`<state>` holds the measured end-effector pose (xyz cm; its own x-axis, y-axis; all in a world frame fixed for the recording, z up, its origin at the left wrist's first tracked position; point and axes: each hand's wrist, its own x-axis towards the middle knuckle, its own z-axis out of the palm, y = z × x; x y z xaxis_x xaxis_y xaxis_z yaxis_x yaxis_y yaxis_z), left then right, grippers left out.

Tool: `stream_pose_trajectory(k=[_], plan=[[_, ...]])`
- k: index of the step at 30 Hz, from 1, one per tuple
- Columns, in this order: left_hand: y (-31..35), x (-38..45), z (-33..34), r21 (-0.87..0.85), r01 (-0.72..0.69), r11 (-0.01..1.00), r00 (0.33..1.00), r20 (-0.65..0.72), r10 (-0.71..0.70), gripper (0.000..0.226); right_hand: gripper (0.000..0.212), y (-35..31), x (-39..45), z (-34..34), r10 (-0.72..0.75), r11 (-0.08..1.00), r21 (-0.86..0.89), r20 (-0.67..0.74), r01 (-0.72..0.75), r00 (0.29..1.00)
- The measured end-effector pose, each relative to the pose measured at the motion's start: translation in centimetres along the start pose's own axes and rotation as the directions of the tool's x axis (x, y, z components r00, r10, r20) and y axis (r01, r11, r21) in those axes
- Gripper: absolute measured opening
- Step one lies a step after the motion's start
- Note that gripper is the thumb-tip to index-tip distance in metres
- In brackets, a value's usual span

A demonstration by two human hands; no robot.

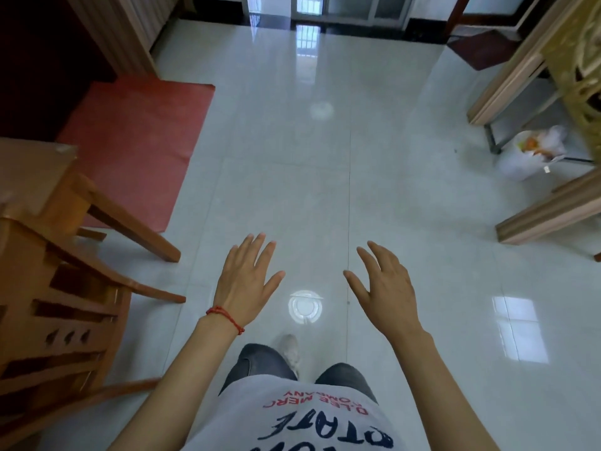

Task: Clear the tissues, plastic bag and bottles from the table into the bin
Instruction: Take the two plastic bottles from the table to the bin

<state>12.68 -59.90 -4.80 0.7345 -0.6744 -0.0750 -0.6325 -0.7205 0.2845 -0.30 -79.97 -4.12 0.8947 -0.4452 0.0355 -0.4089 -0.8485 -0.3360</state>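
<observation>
— What are your hands doing?

— Both are held out in front of me, low in the middle of the frame, palms down over the tiled floor [325, 157]. My left hand [244, 284] has its fingers [260, 252] straight and spread, holding nothing; a red string [224, 315] sits on that wrist. My right hand [387, 288] is much the same, fingers loose and slightly bent, nothing in them.

— Where is the rubbish?

— At the right edge, about a third of the way down, there is a bin [530, 154] lined with a white plastic bag, standing on the floor under wooden furniture [520, 76]. It is blurred. I can see something orange and white inside, but I cannot tell what the pieces are.

— And the table?

— At the left edge a wooden table [29, 167] is cut off by the frame, so I see only a corner of its top and its legs. A wooden chair [58, 320] stands just below it, also cut off. Behind them a red mat [136, 141] lies on the floor.

— Anything else hard to make out?

— Below my hands my shirt [292, 418] hides most of my legs; one shoe [291, 349] shows, blurred.
</observation>
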Motion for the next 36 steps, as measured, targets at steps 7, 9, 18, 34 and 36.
stream_pose_trajectory(k=[7, 9, 18, 34, 36], plan=[[-1.3, 10.1, -0.8, -0.017, 0.035, 0.999, 0.999, -0.014, -0.035, 0.064, 0.054, 1.5, 10.1, 0.5, -0.018, 1.0, -0.02, 0.029, 0.018, 0.999], [-1.6, 13.1, -0.6, -0.023, 0.059, 0.998, 0.998, -0.01, -0.059, 0.061, 0.055, 2.3, 13.5, 0.8, -0.036, 0.999, -0.025, 0.037, 0.037, 0.999], [-2.3, 27.0, -2.2, -0.028, 0.182, 0.983, 0.982, -0.055, -0.183, 0.06, 0.056, 4.4, 30.4, -0.4, -0.192, 0.979, -0.052, 0.066, 0.196, 0.979], [-11.7, 42.5, -5.5, -0.025, 0.368, 0.93, 0.929, -0.04, -0.369, 0.073, 0.058, -1.0, 52.8, 2.5, -0.356, 0.928, -0.061, 0.155, 0.368, 0.922], [-13.9, 44.1, -6.3, -0.027, 0.396, 0.918, 0.916, -0.057, -0.397, 0.073, 0.058, -2.6, 55.6, 3.0, -0.376, 0.919, -0.057, 0.164, 0.39, 0.912]])
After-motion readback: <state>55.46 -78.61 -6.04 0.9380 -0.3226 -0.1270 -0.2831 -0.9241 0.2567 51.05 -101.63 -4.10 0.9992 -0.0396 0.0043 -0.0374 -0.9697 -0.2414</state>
